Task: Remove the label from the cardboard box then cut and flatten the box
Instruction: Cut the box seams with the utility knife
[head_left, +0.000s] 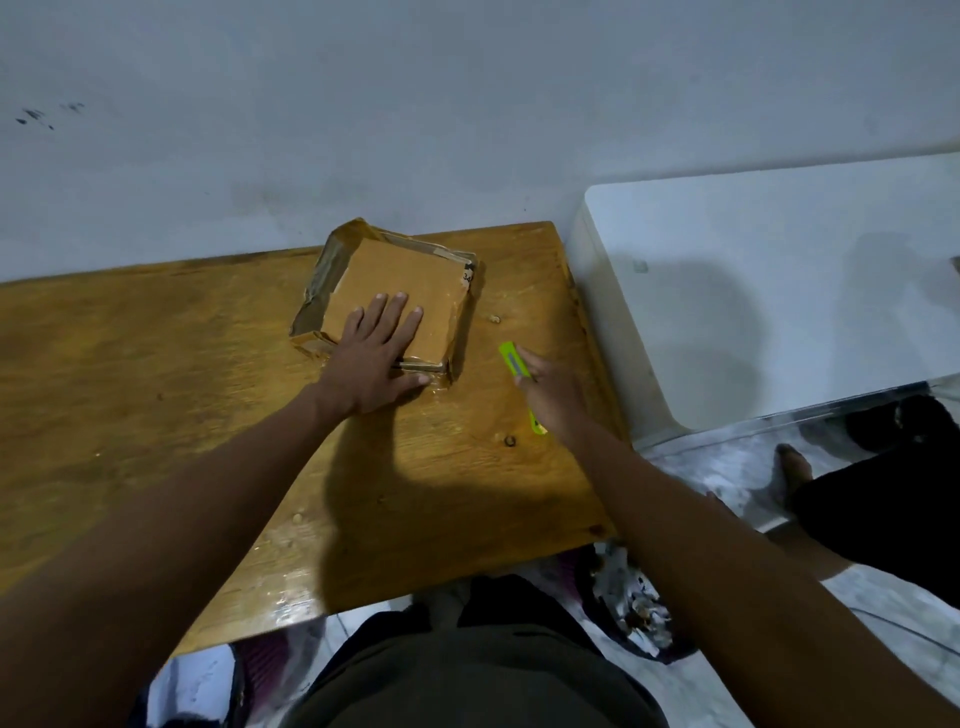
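Observation:
A brown cardboard box (415, 280) lies low on the wooden table (156, 364), its taped side flaps spread out at the left and back. A small remnant of white label (467, 276) with black print shows at its right edge. My left hand (376, 353) presses flat on the box top with straight fingers, the thumb along the near edge. To the right of the box, my right hand (550, 395) grips a lime-green utility knife (513, 359), its front end pointing up and left, clear of the cardboard.
A white appliance or cabinet (779, 291) stands right of the table. A grey wall runs behind. On the floor at the right sit a dark bag (893, 509), a bare foot (792, 462) and a dark bowl of scraps (631, 608).

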